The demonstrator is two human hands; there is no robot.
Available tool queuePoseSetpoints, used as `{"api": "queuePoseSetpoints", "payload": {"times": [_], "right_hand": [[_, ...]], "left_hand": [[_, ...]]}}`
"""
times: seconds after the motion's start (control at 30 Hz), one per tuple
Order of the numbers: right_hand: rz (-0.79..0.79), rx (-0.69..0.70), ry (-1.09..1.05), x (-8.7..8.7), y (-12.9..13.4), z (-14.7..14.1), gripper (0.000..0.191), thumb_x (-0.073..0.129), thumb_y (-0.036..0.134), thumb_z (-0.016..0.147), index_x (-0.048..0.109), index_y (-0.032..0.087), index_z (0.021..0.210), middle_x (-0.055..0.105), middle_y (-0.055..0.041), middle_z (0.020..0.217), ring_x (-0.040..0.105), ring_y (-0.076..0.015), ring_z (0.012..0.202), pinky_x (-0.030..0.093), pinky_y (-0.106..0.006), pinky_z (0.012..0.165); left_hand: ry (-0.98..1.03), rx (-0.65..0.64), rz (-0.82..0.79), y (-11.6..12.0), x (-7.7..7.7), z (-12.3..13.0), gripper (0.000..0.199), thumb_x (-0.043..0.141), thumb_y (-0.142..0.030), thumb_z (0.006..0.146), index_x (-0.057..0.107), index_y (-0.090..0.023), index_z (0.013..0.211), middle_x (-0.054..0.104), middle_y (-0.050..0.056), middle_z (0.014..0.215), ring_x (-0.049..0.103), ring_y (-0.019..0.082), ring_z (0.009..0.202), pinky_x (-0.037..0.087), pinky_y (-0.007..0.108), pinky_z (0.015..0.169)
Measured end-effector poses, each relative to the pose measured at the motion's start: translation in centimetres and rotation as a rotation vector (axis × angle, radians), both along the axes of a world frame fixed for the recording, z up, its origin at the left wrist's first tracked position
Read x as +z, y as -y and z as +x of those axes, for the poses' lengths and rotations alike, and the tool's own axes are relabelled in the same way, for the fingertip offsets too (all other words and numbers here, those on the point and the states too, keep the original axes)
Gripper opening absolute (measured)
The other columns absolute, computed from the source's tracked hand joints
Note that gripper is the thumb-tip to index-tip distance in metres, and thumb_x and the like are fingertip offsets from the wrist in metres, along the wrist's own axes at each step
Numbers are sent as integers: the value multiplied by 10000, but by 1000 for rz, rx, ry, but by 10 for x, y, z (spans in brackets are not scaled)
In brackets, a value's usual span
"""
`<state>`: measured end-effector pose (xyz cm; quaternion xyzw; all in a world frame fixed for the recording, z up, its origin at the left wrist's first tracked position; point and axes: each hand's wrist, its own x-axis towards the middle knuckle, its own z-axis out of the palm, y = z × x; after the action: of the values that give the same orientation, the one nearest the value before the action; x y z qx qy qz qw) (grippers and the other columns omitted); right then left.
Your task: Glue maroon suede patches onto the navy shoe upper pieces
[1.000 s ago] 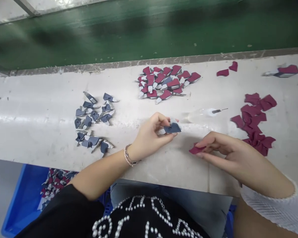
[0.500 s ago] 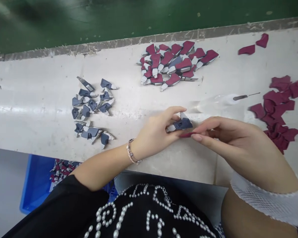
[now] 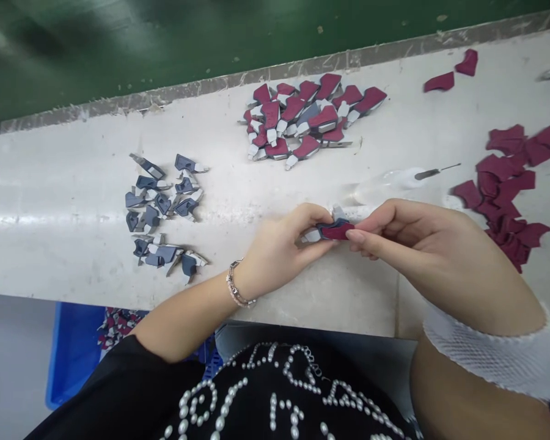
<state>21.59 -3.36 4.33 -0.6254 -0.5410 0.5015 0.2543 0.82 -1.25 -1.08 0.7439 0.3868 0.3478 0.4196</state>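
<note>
1. My left fingers (image 3: pixel 309 215) are clamped on a grey piece (image 3: pixel 326 228) over the desk (image 3: pixel 50 256).
2. My right fingers (image 3: pixel 362 227) are pinching a maroon patch (image 3: pixel 338 231) against it.
3. A grey pile (image 3: pixel 160 208) is sitting left, a maroon pile (image 3: pixel 502 189) right.

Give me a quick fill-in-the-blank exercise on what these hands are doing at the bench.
The left hand pinches a slate-blue piece while the right hand holds a small piece of ____ colour against it. A chain bracelet sits on the ____ wrist. The right forearm wears a sleeve of white ____.

Missing words: maroon, left, mesh.
</note>
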Motion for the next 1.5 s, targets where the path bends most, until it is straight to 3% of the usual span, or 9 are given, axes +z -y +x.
{"api": "queuePoseSetpoints", "payload": {"times": [0.27, 0.53, 0.63, 0.77, 0.9, 1.13, 1.27, 1.37, 1.5], "right_hand": [[-66, 40, -49, -1, -3, 8, 337, 774, 583, 802, 733, 252, 755, 702, -10, 680, 622, -164, 638, 439, -278, 540], [-117, 70, -76, 2, -8, 8, 390, 782, 585, 789, 659, 226, 698, 596, 12, 615, 505, -113, 529, 377, -256, 453], [-120, 93, -119, 1, -6, 8, 374, 752, 601, 813, 659, 239, 813, 654, -1, 728, 599, -153, 651, 453, -266, 530], [-88, 177, -149, -2, -3, 9, 336, 631, 597, 920, 664, 264, 954, 646, 1, 821, 601, -171, 763, 486, -291, 646], [-94, 209, -188, -5, -2, 10, 335, 603, 575, 947, 631, 255, 854, 554, 15, 751, 527, -156, 704, 440, -287, 620], [-21, 178, -150, -2, -1, 5, 359, 613, 568, 933, 601, 243, 781, 546, 11, 709, 511, -151, 656, 423, -283, 577], [-3, 167, -95, -1, 7, 2, 253, 607, 521, 945, 596, 272, 991, 637, 7, 773, 603, -191, 713, 469, -313, 623], [-19, 189, -118, -2, 13, 4, 311, 606, 513, 954, 550, 324, 1194, 697, 10, 885, 678, -228, 829, 520, -352, 708], [24, 227, -68, -3, 16, 9, 263, 587, 502, 969, 555, 338, 1173, 707, 1, 969, 692, -229, 861, 540, -364, 728]], "left_hand": [[16, 4, 52, -2, 0, 0, 280, 809, -384, 852, 661, -227, 1032, 798, -7, 950, 746, 114, 736, 584, 212, 611], [56, -39, 193, -6, 3, 0, 247, 818, -346, 842, 688, -233, 1018, 816, -15, 963, 746, 94, 705, 602, 193, 625], [73, -54, 155, -6, 3, -1, 253, 834, -337, 828, 695, -231, 1011, 816, -15, 948, 732, 88, 664, 593, 187, 592], [177, -120, 18, -5, 3, -3, 289, 849, -312, 816, 693, -225, 1042, 813, 9, 996, 783, 138, 830, 657, 239, 745], [276, -181, -51, -5, 4, -3, 313, 857, -244, 802, 688, -221, 1065, 808, 11, 1010, 792, 154, 932, 676, 265, 849], [244, -192, -54, -4, 5, -2, 283, 852, -245, 810, 693, -220, 1044, 812, 16, 1011, 795, 164, 937, 693, 283, 852], [313, -150, -74, -5, 3, -2, 296, 855, -185, 800, 698, -212, 1050, 805, 14, 999, 791, 139, 921, 684, 249, 860], [338, -135, -53, -5, 2, -3, 323, 867, -162, 780, 700, -215, 1051, 804, 7, 997, 791, 139, 947, 681, 245, 884], [301, -128, 0, -3, 2, -3, 283, 863, -228, 795, 689, -223, 1018, 809, 10, 1013, 797, 175, 971, 699, 295, 871]]}}
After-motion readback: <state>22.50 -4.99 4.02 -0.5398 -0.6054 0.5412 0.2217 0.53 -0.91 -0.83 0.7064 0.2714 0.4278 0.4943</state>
